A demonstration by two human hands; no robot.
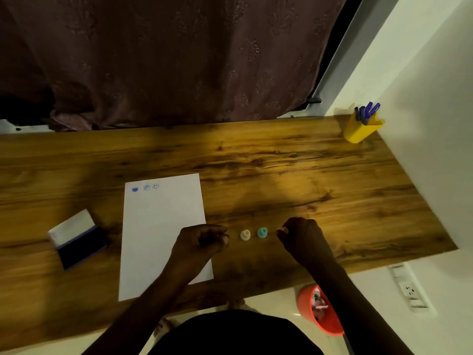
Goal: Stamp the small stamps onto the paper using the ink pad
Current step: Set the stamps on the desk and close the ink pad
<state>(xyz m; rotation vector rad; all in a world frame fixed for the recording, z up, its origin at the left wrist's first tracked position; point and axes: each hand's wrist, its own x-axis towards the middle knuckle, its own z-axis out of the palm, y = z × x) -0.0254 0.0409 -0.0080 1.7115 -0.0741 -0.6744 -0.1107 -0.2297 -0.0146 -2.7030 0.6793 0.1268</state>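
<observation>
left hand (202, 239) curled shut, right hand (299, 237) pinched closed, flanking cream stamp (245, 235) and teal stamp (262, 232) beside paper (163, 226).

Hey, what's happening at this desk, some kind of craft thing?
A person is stamping small shapes onto a white sheet of paper on a wooden desk. Three bluish prints already sit along the sheet's top edge. An open dark ink pad lies left of the paper. Two small stamps, a cream one and a teal one, stand between the hands. The left hand is loosely curled beside them; the right hand pinches its fingertips, though whether its grip holds anything is unclear.
</observation>
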